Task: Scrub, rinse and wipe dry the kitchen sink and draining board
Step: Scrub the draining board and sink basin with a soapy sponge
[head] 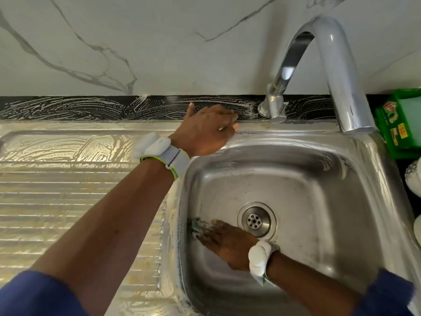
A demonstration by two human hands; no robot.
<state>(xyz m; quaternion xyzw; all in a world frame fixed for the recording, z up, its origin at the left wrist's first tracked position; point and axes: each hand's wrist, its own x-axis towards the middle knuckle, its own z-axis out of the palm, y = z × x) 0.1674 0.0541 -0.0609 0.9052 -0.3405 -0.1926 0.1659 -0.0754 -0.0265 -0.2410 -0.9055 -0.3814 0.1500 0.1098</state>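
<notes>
The sink (341,169) lies right of the soap-streaked draining board (68,190), its floor speckled with grime. Scrubbing it well likely means firm, overlapping strokes into the corners, up the walls and around the drain (256,221). The right hand (225,242), fingers nearly straight, presses a scrub pad (195,226) flat against the floor's left edge. The left hand (205,131) rests on the back rim, loosely bent, holding nothing.

— What's behind?
— A white marble wall (159,42) with grey veins, and below it a black ledge (68,108) streaked with suds.
— And to the right?
— A chrome tap (332,53) stands on the ledge. A green box (396,124) lies just beside its spout, with something white (413,176) below, cut off by the edge.
</notes>
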